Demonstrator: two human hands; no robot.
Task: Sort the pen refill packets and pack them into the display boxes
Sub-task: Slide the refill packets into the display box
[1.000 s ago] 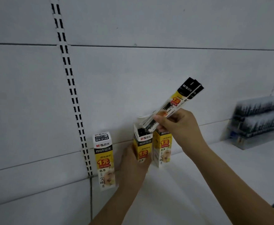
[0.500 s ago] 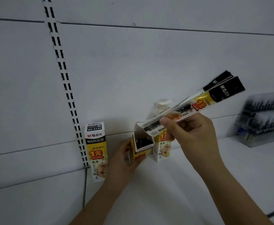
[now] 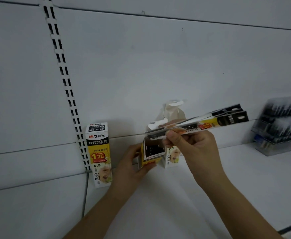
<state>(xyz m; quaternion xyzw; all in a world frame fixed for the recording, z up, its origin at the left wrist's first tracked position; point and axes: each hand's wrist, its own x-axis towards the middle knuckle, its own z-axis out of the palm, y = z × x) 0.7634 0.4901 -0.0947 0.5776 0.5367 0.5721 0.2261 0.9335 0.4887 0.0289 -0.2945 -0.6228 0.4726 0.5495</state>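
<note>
My right hand (image 3: 191,147) pinches a few long pen refill packets (image 3: 208,124), yellow and black, held almost level above the boxes with their black ends pointing right. My left hand (image 3: 132,168) grips an open yellow display box (image 3: 151,154), tilted toward me so its dark inside shows. A second open box (image 3: 171,156) stands just behind it, its pale flap (image 3: 171,109) raised against the wall. A closed yellow and white box (image 3: 99,154) stands alone to the left.
All of this sits on a white shelf (image 3: 210,195) against a white back panel. A slotted upright rail (image 3: 67,87) runs down the panel on the left. A clear rack of dark pens (image 3: 282,125) stands at the far right.
My right hand swung the packets from steeply slanted to nearly level and drew them out to the right. My left hand tipped the open box toward me.
</note>
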